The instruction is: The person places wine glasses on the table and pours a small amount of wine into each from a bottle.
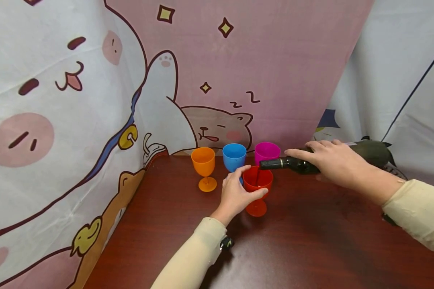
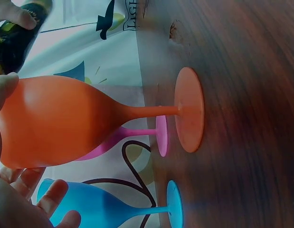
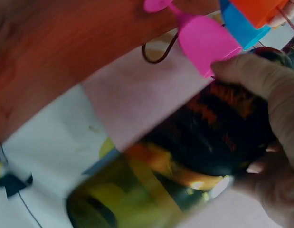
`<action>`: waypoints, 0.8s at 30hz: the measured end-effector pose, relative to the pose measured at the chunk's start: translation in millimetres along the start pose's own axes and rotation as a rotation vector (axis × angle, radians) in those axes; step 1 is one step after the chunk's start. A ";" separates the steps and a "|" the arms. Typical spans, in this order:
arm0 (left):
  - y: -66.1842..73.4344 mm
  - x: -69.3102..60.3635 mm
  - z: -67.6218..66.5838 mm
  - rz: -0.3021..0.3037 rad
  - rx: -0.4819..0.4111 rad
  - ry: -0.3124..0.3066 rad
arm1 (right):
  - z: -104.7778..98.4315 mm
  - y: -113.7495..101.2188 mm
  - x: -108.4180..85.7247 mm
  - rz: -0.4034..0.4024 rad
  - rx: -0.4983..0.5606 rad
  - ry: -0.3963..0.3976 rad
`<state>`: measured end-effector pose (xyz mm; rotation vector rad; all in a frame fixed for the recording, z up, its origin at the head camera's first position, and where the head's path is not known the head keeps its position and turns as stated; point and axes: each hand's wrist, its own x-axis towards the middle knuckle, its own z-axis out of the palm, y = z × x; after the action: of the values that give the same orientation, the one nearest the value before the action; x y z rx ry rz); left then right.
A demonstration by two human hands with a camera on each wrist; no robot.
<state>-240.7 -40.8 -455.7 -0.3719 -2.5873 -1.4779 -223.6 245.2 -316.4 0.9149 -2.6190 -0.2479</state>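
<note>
My left hand point(image 1: 235, 194) holds the bowl of a red plastic goblet point(image 1: 256, 208) between thumb and fingers. In the left wrist view this goblet point(image 2: 61, 121) looks orange-red, and its foot is on the tabletop. A dark glass wine bottle point(image 1: 273, 163) lies nearly level in the grip of my right hand point(image 1: 334, 160), its mouth over the goblet's rim. From that mouth a thin dark red stream point(image 1: 257, 176) falls into the bowl. The right wrist view shows the bottle's dark label point(image 3: 203, 128) and greenish base end. How much liquid the bottle holds is unclear.
Behind the red goblet stand a blue goblet point(image 1: 234, 154) and a magenta goblet point(image 1: 267, 151); an orange goblet point(image 1: 203, 160) is to the left. All rest on a dark red-brown wooden table point(image 1: 304, 249). Printed cartoon cloth point(image 1: 275, 72) hangs along the table's back and left edges.
</note>
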 end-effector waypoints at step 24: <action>1.6 -0.8 -0.2 -0.018 0.014 0.004 | 29.3 35.8 -82.6 0.911 0.723 0.454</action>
<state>-239.5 -40.3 -454.5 -0.3438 -2.6036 -1.4635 -195.0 326.3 -355.9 -0.1450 -2.3754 1.0419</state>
